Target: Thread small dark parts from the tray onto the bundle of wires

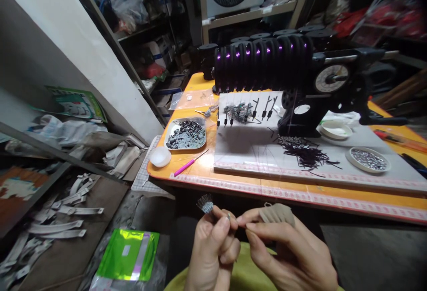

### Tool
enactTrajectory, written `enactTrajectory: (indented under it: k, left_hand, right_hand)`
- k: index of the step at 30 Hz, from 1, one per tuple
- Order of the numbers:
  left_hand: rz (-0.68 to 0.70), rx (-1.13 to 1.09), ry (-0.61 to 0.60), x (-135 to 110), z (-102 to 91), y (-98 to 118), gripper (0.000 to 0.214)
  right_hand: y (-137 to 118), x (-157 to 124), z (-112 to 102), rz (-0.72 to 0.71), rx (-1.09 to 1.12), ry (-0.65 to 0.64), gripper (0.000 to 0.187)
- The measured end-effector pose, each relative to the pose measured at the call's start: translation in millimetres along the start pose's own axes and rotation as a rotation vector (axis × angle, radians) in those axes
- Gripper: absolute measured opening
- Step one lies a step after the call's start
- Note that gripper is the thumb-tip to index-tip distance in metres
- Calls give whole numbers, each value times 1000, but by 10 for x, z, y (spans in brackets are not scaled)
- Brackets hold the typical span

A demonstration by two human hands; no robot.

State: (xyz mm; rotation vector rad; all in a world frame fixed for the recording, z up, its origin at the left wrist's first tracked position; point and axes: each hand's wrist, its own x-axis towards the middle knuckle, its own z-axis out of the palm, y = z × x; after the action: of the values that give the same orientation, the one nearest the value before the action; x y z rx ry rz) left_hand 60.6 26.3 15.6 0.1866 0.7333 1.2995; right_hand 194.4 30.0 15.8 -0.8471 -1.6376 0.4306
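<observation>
Worktop [205, 166]: front edge crossing mid-frame, dark gap just below. Bristly bundle [207, 204], lower centre: splayed dark tips, pale-blue base; pinched in fingers of left hand [213, 243]. Right hand [295, 250]: fingers pressed together, contents unclear.

Head view looks forward and down; left hand [213, 242] and right hand [296, 251] close, lower centre; table [208, 165] beyond, mid-right.
</observation>
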Motion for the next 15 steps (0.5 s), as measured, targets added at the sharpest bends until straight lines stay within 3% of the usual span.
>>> enactTrajectory:
  k: [15]
  left_hand:
    - [15, 105, -12, -6, -14, -9, 28]
  right_hand:
    - [-16, 30, -16, -16, -54, -38, 25]
